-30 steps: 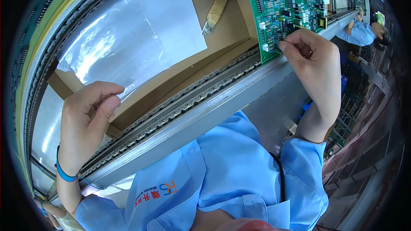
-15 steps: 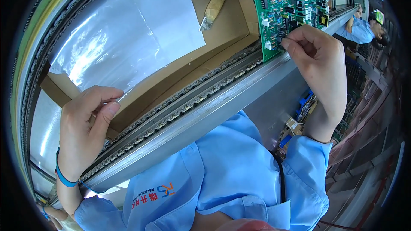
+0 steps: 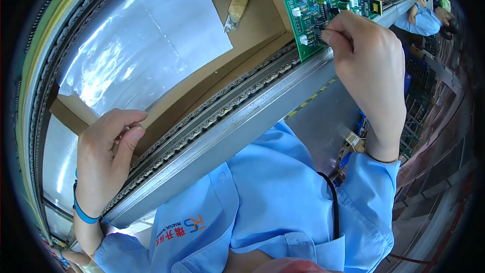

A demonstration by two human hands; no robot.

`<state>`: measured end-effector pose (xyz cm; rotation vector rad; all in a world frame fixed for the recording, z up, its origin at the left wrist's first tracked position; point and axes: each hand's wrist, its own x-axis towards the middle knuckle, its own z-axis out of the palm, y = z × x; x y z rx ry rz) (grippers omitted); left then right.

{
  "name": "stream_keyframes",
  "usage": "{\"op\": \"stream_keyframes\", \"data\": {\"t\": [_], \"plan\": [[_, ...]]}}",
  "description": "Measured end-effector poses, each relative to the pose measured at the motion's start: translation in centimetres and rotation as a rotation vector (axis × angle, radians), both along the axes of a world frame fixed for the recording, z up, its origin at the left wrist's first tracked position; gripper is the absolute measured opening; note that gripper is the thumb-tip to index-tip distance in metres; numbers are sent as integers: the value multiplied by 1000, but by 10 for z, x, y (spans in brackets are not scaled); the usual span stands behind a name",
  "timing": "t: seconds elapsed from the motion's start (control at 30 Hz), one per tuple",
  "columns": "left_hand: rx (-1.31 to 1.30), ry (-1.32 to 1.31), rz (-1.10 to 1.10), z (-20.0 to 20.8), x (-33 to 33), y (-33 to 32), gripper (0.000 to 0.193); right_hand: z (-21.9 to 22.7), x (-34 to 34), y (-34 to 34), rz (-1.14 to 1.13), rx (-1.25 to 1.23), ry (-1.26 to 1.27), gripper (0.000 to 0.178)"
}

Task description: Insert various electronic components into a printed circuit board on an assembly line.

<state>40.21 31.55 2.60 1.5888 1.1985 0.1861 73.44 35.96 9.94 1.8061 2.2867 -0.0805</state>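
My right hand [image 3: 369, 55] pinches a small dark component [image 3: 318, 31] at the green circuit board's [image 3: 328, 0] near edge; left hand [image 3: 103, 156], loosely curled and empty, sits well apart.

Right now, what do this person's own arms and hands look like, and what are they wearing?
Both hands are bare, no gloves. The left hand has a blue band around its wrist. The right hand has nothing on its wrist. Both arms wear light blue sleeves of a work shirt with a small orange and blue chest emblem. A thin black cord runs down the right shoulder.
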Motion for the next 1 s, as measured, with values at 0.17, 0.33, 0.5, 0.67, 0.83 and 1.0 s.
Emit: {"op": "stream_keyframes", "data": {"t": [0.17, 0.33, 0.5, 0.67, 0.83, 1.0], "plan": [[27, 30, 23, 12, -4, -4, 15, 22, -3, -4, -56, 50, 257, 14], [52, 20, 76, 15, 2, -2, 16, 4, 15, -18, -93, 4, 311, 18], [78, 30, 20, 27, 24, -4, 16, 7, 45, -22, -130, 95, 495, 20], [79, 68, 67, 36, 39, -18, 18, -31, 133, -4, -310, 625, 754, 33], [118, 70, 83, 38, 63, -15, 17, -67, 167, 10, -417, 548, 599, 63], [225, 140, 166, 39, 69, -13, 17, -69, 164, 6, -408, 579, 578, 57]]}}
